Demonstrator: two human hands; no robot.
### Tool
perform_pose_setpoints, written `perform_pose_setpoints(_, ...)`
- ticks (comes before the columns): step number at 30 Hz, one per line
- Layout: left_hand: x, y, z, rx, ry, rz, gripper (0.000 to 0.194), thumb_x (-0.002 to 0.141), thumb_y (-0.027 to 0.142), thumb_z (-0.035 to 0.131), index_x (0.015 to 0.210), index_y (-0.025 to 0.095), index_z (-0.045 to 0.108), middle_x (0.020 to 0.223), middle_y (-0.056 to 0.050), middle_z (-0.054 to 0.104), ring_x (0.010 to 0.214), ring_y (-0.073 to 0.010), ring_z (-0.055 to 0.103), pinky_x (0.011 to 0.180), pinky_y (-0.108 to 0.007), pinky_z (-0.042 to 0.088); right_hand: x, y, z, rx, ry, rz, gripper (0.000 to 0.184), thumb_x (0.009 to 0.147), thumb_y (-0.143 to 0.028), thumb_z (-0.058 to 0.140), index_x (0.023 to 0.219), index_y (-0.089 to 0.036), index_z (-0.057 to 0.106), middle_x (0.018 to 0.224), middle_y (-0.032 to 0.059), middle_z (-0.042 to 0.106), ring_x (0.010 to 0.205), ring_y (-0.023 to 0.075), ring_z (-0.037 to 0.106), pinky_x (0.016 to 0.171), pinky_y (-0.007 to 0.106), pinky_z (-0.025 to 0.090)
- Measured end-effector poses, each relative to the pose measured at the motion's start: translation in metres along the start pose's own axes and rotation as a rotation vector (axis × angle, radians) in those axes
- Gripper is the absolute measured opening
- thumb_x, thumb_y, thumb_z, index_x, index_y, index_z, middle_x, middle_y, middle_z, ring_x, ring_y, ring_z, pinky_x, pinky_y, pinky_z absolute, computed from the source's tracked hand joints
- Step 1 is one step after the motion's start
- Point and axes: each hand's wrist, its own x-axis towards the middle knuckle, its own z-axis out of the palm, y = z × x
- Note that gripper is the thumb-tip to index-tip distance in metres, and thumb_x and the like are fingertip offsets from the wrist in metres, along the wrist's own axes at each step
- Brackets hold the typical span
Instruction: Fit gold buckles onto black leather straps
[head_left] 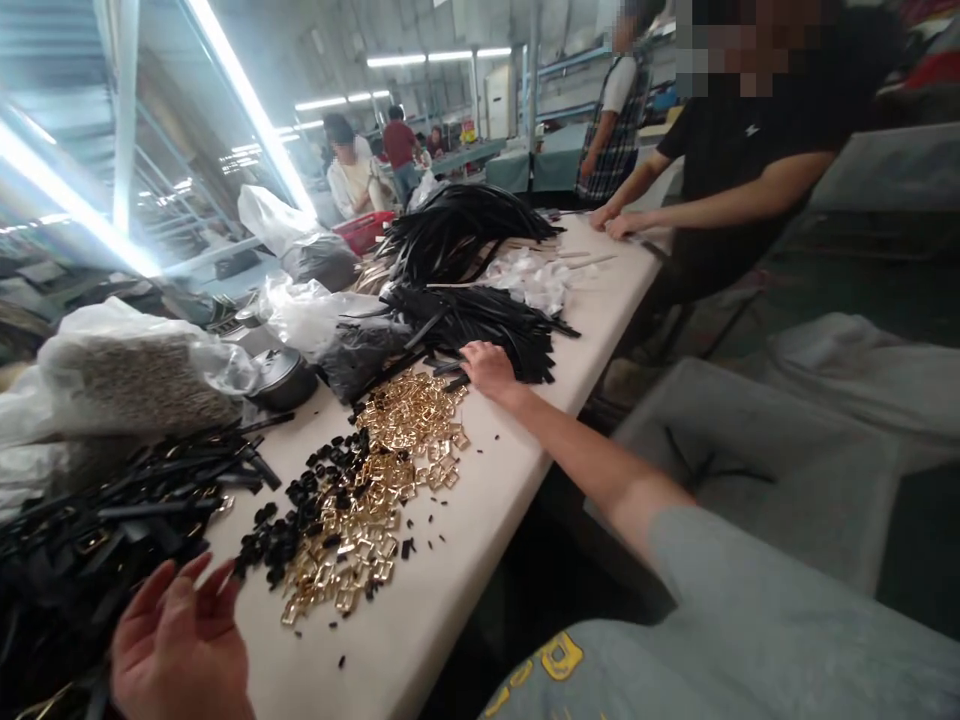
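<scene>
My right hand [493, 371] reaches across the table to a pile of black straps [487, 325]. Its fingers are bent together around a strap end at the near side of that pile. At lower left my left hand [180, 640] is raised with fingers apart, and I see nothing in it. Beside it lie small black loops [274, 535] and a heap of black straps with gold buckles [97, 560]. Between my hands spreads a long heap of gold square buckles [397, 430], with more black loops along its left side.
The pale table [420, 620] carries a lidded metal pot [281, 380], filled plastic bags [142, 370] and a larger black strap bundle [465, 225]. A co-worker in black [757, 170] works at the far right edge. A grey bin [757, 480] stands right of the table.
</scene>
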Motion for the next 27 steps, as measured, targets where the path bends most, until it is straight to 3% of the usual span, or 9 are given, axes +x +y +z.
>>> perform_pose_setpoints(3, -0.014, -0.02, 0.026, -0.165, -0.011, -0.038, 0.026, 0.068, 0.032, 0.082, 0.092, 0.036, 0.073, 0.084, 0.012, 0.075, 0.068, -0.0106, 0.068, 0.061, -0.021, 0.057, 0.019, 0.015, 0.003, -0.061, -0.034, 0.026, 0.013, 0.092, -0.025, 0.065, 0.097, -0.013, 0.068, 0.113, 0.0092, 0.067, 0.111, 0.0237, 0.058, 0.1, 0.045, 0.043)
perform_pose_setpoints(8, -0.029, -0.032, 0.053, -0.189, -0.129, -0.143, 0.028, 0.064, 0.036, 0.085, 0.088, 0.029, 0.074, 0.084, 0.004, 0.075, 0.066, -0.0159, 0.07, 0.056, -0.026, 0.058, 0.014, 0.005, -0.004, -0.013, -0.071, -0.001, 0.007, 0.089, -0.016, 0.067, 0.084, -0.015, 0.071, 0.101, 0.0107, 0.071, 0.097, 0.0212, 0.059, 0.089, 0.035, 0.039)
perform_pose_setpoints(11, -0.032, -0.027, 0.07, -0.143, -0.25, -0.13, 0.03, 0.068, 0.041, 0.084, 0.095, 0.031, 0.073, 0.09, 0.002, 0.075, 0.073, -0.0173, 0.071, 0.059, -0.027, 0.059, -0.013, -0.021, -0.014, 0.111, -0.117, -0.075, 0.013, 0.096, -0.024, 0.06, 0.095, -0.019, 0.072, 0.092, 0.0043, 0.073, 0.082, 0.0149, 0.06, 0.076, 0.028, 0.039)
perform_pose_setpoints(14, -0.034, -0.024, 0.089, -0.167, -0.369, -0.182, 0.045, 0.068, 0.045, 0.085, 0.105, 0.025, 0.069, 0.092, -0.002, 0.075, 0.074, -0.0163, 0.072, 0.062, -0.025, 0.06, -0.055, -0.051, -0.021, 0.489, -0.234, -0.229, 0.016, 0.097, -0.027, 0.057, 0.096, -0.018, 0.071, 0.078, -0.0006, 0.069, 0.068, 0.0107, 0.06, 0.066, 0.023, 0.039)
perform_pose_setpoints(16, -0.036, -0.024, 0.099, -0.204, -0.398, -0.273, 0.052, 0.063, 0.047, 0.087, 0.102, 0.02, 0.066, 0.085, -0.003, 0.073, 0.068, -0.0157, 0.072, 0.057, -0.022, 0.057, -0.083, -0.067, -0.024, 0.725, -0.355, -0.282, 0.017, 0.097, -0.026, 0.056, 0.095, -0.016, 0.07, 0.072, -0.0022, 0.067, 0.063, 0.0093, 0.059, 0.063, 0.022, 0.039)
perform_pose_setpoints(19, -0.039, -0.029, 0.107, -0.219, -0.399, -0.34, 0.049, 0.057, 0.044, 0.088, 0.089, 0.016, 0.064, 0.076, -0.001, 0.07, 0.059, -0.0136, 0.069, 0.051, -0.02, 0.055, -0.111, -0.08, -0.023, 0.797, -0.451, -0.295, 0.015, 0.095, -0.023, 0.057, 0.096, -0.017, 0.071, 0.068, -0.0032, 0.066, 0.062, 0.0092, 0.059, 0.064, 0.022, 0.04)
perform_pose_setpoints(22, -0.042, -0.032, 0.108, -0.213, -0.39, -0.358, 0.044, 0.055, 0.039, 0.089, 0.081, 0.016, 0.061, 0.072, 0.001, 0.066, 0.054, -0.0113, 0.066, 0.05, -0.019, 0.054, -0.125, -0.087, -0.018, 0.714, -0.378, -0.327, 0.013, 0.093, -0.026, 0.062, 0.099, -0.019, 0.071, 0.076, -0.0016, 0.071, 0.069, 0.0111, 0.061, 0.068, 0.023, 0.04)
perform_pose_setpoints(27, -0.046, -0.035, 0.108, -0.231, -0.396, -0.363, 0.047, 0.057, 0.037, 0.088, 0.09, 0.018, 0.06, 0.071, 0.004, 0.064, 0.055, -0.0107, 0.066, 0.051, -0.019, 0.055, -0.14, -0.103, -0.007, 0.622, -0.207, -0.405, 0.027, 0.09, -0.039, 0.068, 0.11, -0.021, 0.07, 0.103, 0.0048, 0.075, 0.092, 0.0174, 0.066, 0.08, 0.027, 0.044)
